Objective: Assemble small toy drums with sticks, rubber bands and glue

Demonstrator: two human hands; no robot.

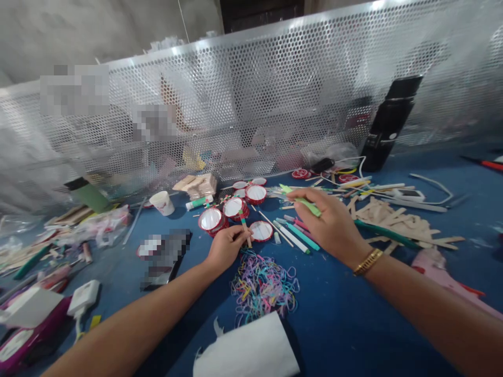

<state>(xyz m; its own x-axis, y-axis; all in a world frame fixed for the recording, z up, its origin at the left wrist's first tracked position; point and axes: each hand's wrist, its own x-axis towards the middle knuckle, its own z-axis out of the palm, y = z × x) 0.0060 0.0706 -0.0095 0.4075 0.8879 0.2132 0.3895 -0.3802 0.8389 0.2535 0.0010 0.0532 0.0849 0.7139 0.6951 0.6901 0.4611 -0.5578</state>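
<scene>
Red-rimmed white toy drums (212, 220): several assembled; flat wooden sticks (393, 220) lie loose. My left hand (226, 248) pinches a short wooden stick (246, 233); my right hand (330, 222) clasps a light-green stick (308, 204).

L hand (226, 247) pinches small stick (246, 231), R hand (332, 225) holds green stick (309, 206), rubber bands (263, 287) nearby.

Blue worktable (338, 324), perforated metal screen (275, 78), grey wall (98, 26) behind.
</scene>
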